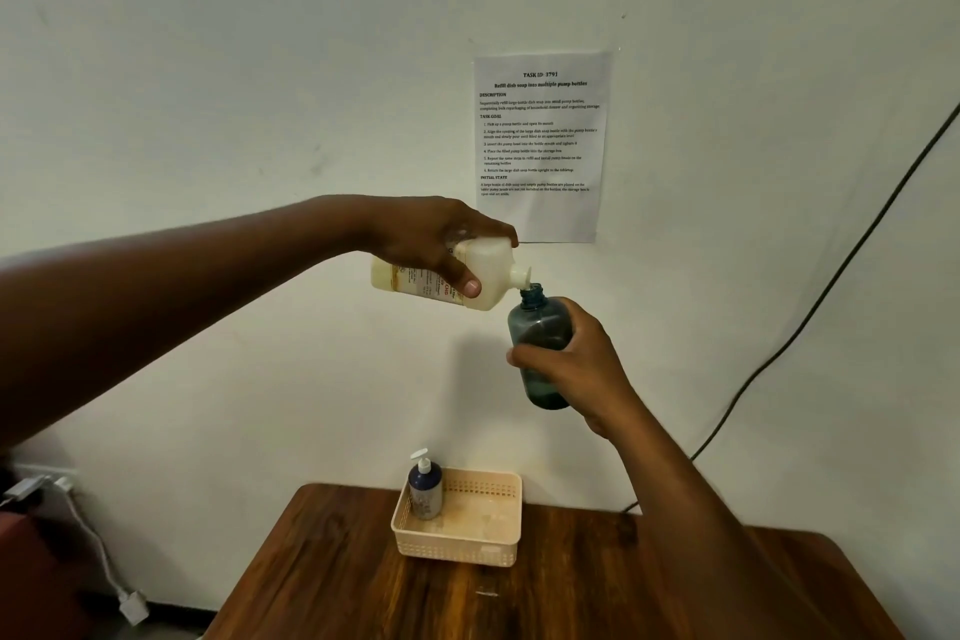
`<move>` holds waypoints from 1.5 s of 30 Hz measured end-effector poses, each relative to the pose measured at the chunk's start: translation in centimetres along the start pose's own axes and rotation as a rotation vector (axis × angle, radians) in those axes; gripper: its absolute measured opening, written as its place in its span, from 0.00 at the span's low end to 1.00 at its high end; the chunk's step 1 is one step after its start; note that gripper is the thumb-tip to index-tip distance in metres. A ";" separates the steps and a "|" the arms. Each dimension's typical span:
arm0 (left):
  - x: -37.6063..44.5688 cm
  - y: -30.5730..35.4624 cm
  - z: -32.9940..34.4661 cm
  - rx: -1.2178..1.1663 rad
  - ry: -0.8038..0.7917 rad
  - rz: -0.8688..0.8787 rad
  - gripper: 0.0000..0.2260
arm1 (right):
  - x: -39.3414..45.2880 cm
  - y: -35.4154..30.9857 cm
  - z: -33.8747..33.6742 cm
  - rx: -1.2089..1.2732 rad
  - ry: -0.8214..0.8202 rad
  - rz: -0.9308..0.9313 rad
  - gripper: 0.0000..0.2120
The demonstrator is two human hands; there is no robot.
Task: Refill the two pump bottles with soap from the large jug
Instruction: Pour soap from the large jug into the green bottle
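Note:
My left hand [436, 239] grips the cream-white soap jug [493, 270], tipped on its side high above the table. The jug's spout points right and down, touching the open mouth of a dark blue-grey translucent bottle [540, 327]. My right hand [576, 364] holds that bottle around its middle, tilted slightly left, with no pump on it. A second dark bottle [426, 486] with a white pump head stands upright in the back left corner of a beige plastic basket [462, 551] on the wooden table [363, 587].
A printed task sheet [540, 146] is taped to the white wall behind my hands. A black cable [810, 307] runs diagonally down the wall on the right. At the lower left, a white plug and cord [98, 551] hang by the wall.

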State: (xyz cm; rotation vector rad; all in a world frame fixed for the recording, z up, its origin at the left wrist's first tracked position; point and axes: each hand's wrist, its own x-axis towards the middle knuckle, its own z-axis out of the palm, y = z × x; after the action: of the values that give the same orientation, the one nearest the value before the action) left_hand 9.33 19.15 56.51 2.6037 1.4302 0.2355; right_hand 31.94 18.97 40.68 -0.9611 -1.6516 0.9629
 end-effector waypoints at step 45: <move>0.0 0.4 -0.4 0.042 -0.050 -0.018 0.31 | 0.2 0.3 0.3 0.013 -0.011 -0.020 0.27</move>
State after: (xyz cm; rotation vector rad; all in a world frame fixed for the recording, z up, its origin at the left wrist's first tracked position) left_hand 9.60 18.99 57.01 2.6088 1.4564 0.1380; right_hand 31.64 19.18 40.39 -0.9304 -1.6589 0.9659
